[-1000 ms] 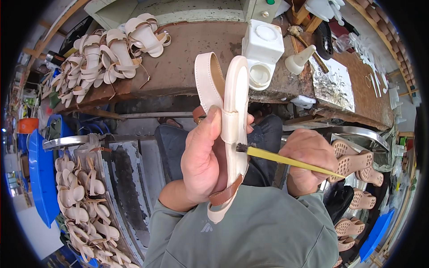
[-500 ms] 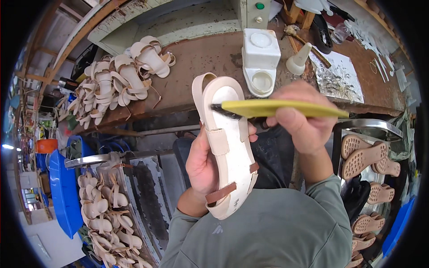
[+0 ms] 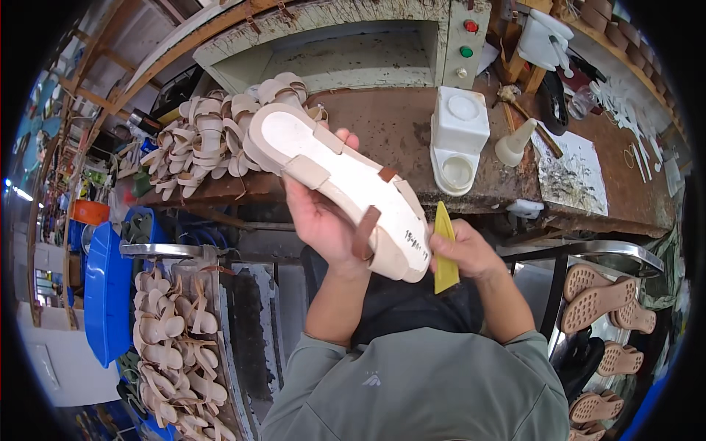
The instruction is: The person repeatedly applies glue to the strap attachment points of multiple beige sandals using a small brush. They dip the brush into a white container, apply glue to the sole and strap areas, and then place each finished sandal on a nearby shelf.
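Note:
A beige sandal (image 3: 316, 169) with brown strap pieces lies tilted across my left hand (image 3: 323, 224), its white underside facing up. Handwriting marks the narrower lower-right end of that underside. The fingers of my left hand wrap round the sandal's middle, and some fingertips show past its far edge. Close to the marked end, my right hand (image 3: 474, 250) grips a brush by its flat yellow handle (image 3: 445, 253). The brush's bristles are hidden in this view. Whether the right hand touches the sandal, I cannot tell.
On the brown workbench (image 3: 368, 117) stand a white plastic pot with a round opening (image 3: 457, 140), a pale cone-shaped bottle (image 3: 515, 143) and a pile of beige sandals (image 3: 209, 140). More sandals (image 3: 173, 345) fill a left rack; tan soles (image 3: 599, 298) line the right one.
The sandal has turned and shifted up-left, its rounded end now at the upper left. My right hand has moved down with the brush, whose bristles no longer touch the underside's rounded end.

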{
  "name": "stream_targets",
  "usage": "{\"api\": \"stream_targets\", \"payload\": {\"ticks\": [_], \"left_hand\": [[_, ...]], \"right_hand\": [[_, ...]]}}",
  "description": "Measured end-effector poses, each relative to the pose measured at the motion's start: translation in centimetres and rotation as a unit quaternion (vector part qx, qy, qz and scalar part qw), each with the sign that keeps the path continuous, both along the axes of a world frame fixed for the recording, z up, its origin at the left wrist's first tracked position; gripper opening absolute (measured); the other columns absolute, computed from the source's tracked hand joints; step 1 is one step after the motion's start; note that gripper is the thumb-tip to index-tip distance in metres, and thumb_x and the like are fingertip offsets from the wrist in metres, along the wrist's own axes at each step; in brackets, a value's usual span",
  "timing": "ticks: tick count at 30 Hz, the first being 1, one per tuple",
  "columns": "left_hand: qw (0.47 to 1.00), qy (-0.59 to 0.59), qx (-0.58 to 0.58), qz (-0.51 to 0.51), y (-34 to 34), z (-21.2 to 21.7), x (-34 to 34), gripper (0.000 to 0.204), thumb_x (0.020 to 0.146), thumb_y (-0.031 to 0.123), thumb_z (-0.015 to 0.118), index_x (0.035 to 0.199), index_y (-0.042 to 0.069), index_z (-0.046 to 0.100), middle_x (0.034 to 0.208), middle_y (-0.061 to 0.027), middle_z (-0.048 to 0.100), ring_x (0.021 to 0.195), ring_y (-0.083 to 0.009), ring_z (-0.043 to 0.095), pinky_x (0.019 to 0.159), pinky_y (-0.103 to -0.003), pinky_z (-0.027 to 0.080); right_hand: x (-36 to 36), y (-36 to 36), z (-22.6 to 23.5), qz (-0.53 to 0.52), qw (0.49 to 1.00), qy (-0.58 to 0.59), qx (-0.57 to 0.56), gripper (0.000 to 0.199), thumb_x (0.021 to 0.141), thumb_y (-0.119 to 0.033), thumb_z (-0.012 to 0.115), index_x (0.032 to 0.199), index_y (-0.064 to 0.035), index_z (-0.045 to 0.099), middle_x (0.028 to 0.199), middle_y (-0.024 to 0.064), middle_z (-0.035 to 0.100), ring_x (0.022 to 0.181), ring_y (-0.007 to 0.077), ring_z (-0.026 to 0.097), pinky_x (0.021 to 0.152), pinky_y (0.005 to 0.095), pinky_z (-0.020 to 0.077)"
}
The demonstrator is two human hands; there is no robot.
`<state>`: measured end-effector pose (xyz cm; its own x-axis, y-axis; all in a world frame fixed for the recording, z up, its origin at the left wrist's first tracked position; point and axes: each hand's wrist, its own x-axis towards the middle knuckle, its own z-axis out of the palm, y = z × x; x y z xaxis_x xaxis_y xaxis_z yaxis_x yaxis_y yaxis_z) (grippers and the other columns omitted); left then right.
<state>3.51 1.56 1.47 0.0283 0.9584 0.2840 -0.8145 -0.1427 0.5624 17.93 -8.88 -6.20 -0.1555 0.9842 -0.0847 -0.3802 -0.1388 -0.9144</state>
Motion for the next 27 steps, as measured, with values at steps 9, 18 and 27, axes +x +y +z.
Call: {"api": "stream_targets", "payload": {"ticks": [9,18,27], "left_hand": [[0.845,0.41,0.266,-0.216,-2.3,-3.2,-5.9,0.026,0.08,0.016,0.06,0.09,-0.007,0.062,0.1,-0.0163,0.062,0.1,-0.0286,0.055,0.092,-0.036,0.037],[0.753,0.467,0.463,0.014,-4.4,-3.2,-5.6,0.013,0.071,0.002,0.057,0.079,-0.008,0.062,0.085,-0.0196,0.062,0.082,-0.0347,0.061,0.086,-0.041,0.043],[0.741,0.51,0.432,0.067,-5.7,-4.3,-5.7,0.018,0.075,0.009,0.057,0.085,-0.003,0.066,0.089,-0.0168,0.063,0.083,-0.0301,0.06,0.08,-0.038,0.046]], "right_hand": [[3.9,0.3,1.3,0.002,0.999,0.047,-0.019,0.027,0.079,-0.027,0.069,0.077,-0.001,0.063,0.061,0.0008,0.056,0.05,0.0068,0.049,0.049,0.0205,0.0375],[6.4,-0.2,4.3,-0.063,0.989,-0.126,0.046,0.034,0.09,-0.029,0.057,0.082,0.0027,0.063,0.061,0.0052,0.06,0.051,0.0082,0.056,0.047,0.0202,0.0435],[0.1,-1.1,9.5,-0.153,0.866,-0.274,0.389,0.022,0.07,-0.006,0.074,0.088,0.0043,0.067,0.081,0.0164,0.066,0.068,0.0223,0.065,0.056,0.029,0.0497]]}}
